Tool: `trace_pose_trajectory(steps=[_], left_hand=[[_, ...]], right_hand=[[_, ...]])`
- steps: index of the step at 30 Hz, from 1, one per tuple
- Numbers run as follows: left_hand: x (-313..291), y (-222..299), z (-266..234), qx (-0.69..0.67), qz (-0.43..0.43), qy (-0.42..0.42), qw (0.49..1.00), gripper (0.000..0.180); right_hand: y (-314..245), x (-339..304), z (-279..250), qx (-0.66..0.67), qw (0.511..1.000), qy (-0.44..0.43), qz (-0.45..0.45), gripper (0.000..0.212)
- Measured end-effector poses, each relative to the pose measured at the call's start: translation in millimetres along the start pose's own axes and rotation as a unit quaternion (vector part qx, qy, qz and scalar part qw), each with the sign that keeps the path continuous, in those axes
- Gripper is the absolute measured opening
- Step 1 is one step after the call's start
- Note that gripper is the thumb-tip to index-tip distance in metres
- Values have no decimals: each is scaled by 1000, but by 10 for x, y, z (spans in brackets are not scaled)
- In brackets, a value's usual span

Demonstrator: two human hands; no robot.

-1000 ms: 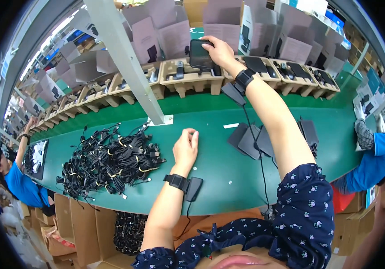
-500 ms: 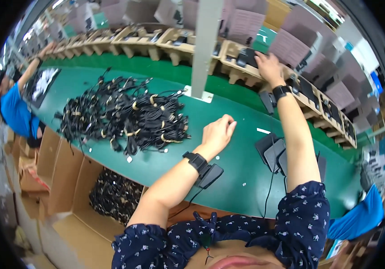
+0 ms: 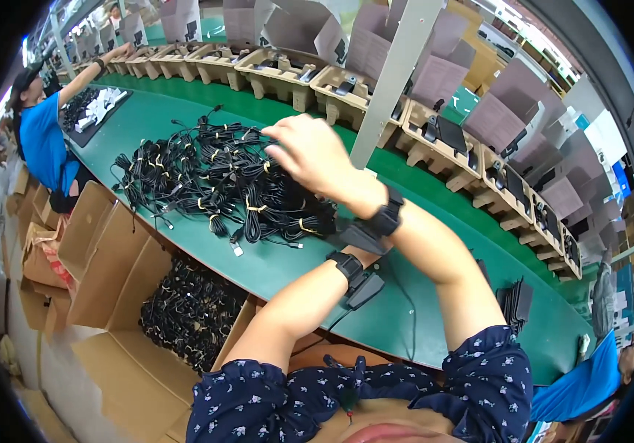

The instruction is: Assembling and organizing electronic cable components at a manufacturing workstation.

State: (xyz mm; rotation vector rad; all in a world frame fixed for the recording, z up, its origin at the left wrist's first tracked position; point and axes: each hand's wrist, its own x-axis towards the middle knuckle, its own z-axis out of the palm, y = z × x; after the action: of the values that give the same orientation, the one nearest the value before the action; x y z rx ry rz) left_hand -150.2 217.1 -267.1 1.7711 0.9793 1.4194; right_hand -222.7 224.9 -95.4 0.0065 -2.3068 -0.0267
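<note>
A heap of black cables (image 3: pixel 217 173), bundled with pale ties, lies on the green table. Over its right side reaches my right hand (image 3: pixel 313 151), thumb apart from the fingers, and nothing shows in it. A dark strap and a black box on a wire sit at that wrist. My left hand (image 3: pixel 367 255) is near the heap's right end, mostly hidden behind my right wrist, so its fingers cannot be made out. A similar black box (image 3: pixel 365 289) hangs at the left wrist.
Moulded brown trays (image 3: pixel 446 148) with black devices line a green strip along the far side. A metal post (image 3: pixel 398 81) rises between table and trays. Dark flat pieces (image 3: pixel 515 304) stand at the right. A cardboard box (image 3: pixel 121 269) holds more cables. People in blue work at both ends.
My right hand has left the device in a far tray and swung left over the cables. The view has turned, and the left hand has become mostly covered by the right arm.
</note>
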Motion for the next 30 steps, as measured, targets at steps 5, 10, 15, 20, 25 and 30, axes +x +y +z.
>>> trace_pose_trajectory(steps=[5, 10, 15, 20, 25, 30], left_hand=[[-76, 51, -92, -11, -26, 3, 1000, 52], [-85, -3, -249, -309, -55, -16, 950, 50], [85, 367, -381, -386, -171, 18, 906, 44], [61, 843, -432, -372, -146, 16, 916, 57], [19, 891, -471, -361, -119, 90, 920, 32], [-10, 812, -362, 159, 225, 344, 898, 25]], right_hand=[[-59, 2, 351, -85, 960, -263, 46, 31], [-57, -145, 52, 48, 979, -157, 118, 27], [-110, -486, -383, 180, 940, -108, 268, 31], [-49, -681, -963, 277, 875, 54, 394, 41], [14, -947, -1228, 317, 849, 116, 407, 29], [202, -1254, -1374, 272, 854, 176, 408, 22]])
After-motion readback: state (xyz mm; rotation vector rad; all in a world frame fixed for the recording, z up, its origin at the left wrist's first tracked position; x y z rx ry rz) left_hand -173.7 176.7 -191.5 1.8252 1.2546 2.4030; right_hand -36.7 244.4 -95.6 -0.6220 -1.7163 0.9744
